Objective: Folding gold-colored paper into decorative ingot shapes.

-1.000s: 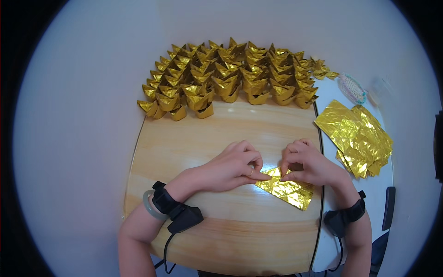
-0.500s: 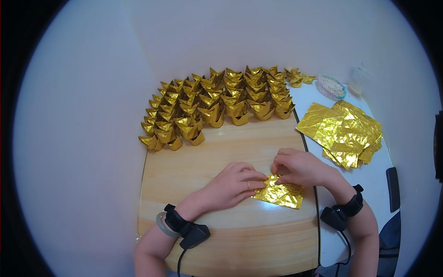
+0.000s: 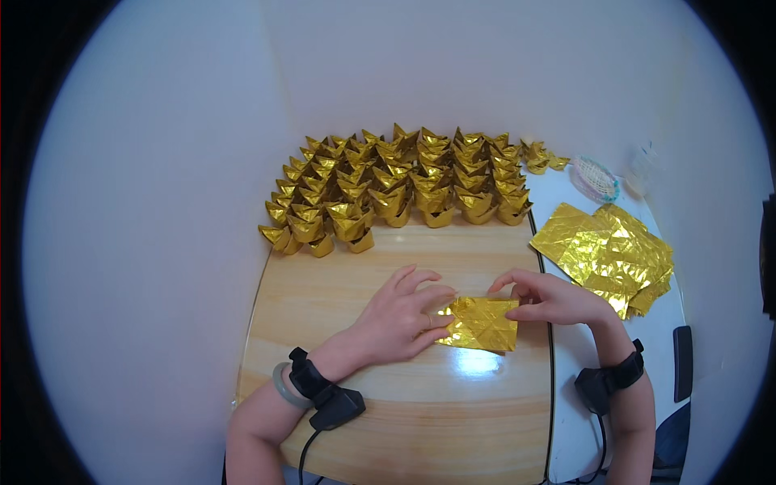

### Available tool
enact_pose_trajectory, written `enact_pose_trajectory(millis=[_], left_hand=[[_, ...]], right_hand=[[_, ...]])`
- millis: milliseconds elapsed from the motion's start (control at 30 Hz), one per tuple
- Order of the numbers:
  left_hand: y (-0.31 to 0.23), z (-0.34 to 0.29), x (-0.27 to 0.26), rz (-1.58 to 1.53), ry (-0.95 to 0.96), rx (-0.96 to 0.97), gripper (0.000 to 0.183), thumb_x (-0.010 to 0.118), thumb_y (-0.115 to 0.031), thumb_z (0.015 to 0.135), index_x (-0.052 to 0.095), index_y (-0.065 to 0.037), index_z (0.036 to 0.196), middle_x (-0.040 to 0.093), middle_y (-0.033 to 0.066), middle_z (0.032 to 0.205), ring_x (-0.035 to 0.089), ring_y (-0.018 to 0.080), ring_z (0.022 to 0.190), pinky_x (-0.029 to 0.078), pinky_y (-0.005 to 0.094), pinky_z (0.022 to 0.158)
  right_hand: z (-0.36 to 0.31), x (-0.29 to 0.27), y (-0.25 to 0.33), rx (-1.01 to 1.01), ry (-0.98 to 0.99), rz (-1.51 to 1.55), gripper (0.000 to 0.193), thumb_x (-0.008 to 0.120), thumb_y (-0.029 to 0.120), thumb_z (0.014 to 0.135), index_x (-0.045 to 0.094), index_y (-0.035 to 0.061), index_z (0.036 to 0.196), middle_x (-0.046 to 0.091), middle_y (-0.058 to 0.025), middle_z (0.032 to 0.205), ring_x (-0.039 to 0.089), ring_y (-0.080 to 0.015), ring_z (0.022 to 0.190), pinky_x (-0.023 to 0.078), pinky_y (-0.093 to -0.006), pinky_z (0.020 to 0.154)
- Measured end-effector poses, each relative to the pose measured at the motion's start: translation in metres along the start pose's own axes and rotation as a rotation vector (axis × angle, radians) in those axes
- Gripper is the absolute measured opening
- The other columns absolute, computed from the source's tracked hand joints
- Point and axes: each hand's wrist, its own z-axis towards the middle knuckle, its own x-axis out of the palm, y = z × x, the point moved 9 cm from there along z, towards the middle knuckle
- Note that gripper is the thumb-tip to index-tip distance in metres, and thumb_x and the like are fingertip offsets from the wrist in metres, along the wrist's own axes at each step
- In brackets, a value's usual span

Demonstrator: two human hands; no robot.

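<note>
A folded rectangle of gold foil paper (image 3: 482, 325) lies nearly square-on on the wooden board, creased and shiny. At its left edge, my left hand (image 3: 404, 315) holds it with thumb and fingertips, the upper fingers fanned out. My right hand (image 3: 562, 301) is at the opposite short edge, its thumb on the paper, index finger arched above the top right corner and the other fingers curled. Beyond my hands, rows of folded gold paper ingots (image 3: 392, 202) stand packed together on the far part of the board.
A stack of flat gold foil sheets (image 3: 602, 250) lies on the white table (image 3: 570, 364) to the right. Behind it are a beaded bracelet (image 3: 596, 179) and a clear plastic cup (image 3: 641, 171). A dark, narrow object (image 3: 683, 364) lies at the right edge.
The foil paper has turned straighter and shifted slightly up and left. My right hand has moved from its top edge to its right edge. My left hand stays at the left side.
</note>
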Motion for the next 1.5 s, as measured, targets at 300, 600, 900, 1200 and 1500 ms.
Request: enact_pose_trajectory(millis=[300,600,900,1200,1500], left_hand=[[0.007,0.001,0.017,-0.209,0.055,-0.031,0.029,0.065,-0.013,0.081,0.067,-0.015,0.11,0.056,0.0054,0.1,0.05,0.0252,0.099,0.044,0.0365,0.085],[0.007,0.001,0.019,-0.184,0.083,0.012,0.033,0.061,-0.017,0.086,0.06,-0.013,0.118,0.05,0.0061,0.098,0.047,0.0253,0.095,0.043,0.0358,0.081],[0.006,0.001,0.024,-0.131,0.154,-0.029,0.043,0.055,-0.013,0.088,0.053,-0.013,0.131,0.048,0.0088,0.1,0.045,0.0266,0.097,0.04,0.036,0.085],[0.007,0.0,0.025,-0.161,0.168,-0.034,0.045,0.056,-0.015,0.087,0.052,-0.012,0.132,0.047,0.0089,0.102,0.043,0.0271,0.098,0.037,0.0372,0.089],[0.009,-0.002,0.026,-0.172,0.16,-0.039,0.046,0.056,-0.015,0.087,0.052,-0.013,0.132,0.047,0.0096,0.103,0.042,0.0279,0.098,0.036,0.0378,0.09]], right_hand=[[0.003,0.011,0.018,-0.362,-0.018,0.009,0.048,0.059,-0.004,0.079,0.059,0.0102,0.125,0.057,-0.0046,0.093,0.056,-0.0174,0.091,0.046,-0.0284,0.084],[0.002,0.005,0.012,-0.466,-0.102,-0.062,0.038,0.067,-0.003,0.072,0.072,0.0165,0.104,0.053,-0.0031,0.098,0.05,-0.0204,0.098,0.044,-0.0286,0.086],[0.006,0.013,0.027,-0.468,-0.154,-0.344,0.048,0.07,-0.002,0.068,0.068,0.0153,0.112,0.05,-0.0041,0.111,0.047,-0.021,0.108,0.037,-0.0318,0.098],[0.005,-0.008,0.0,-0.393,-0.179,-0.159,0.038,0.073,0.01,0.072,0.069,0.0157,0.109,0.051,-0.0072,0.108,0.045,-0.025,0.108,0.036,-0.0347,0.097],[0.003,0.0,0.024,-0.479,-0.252,-0.346,0.045,0.073,0.008,0.067,0.068,0.0177,0.111,0.052,-0.0089,0.113,0.045,-0.027,0.109,0.037,-0.0362,0.098]])
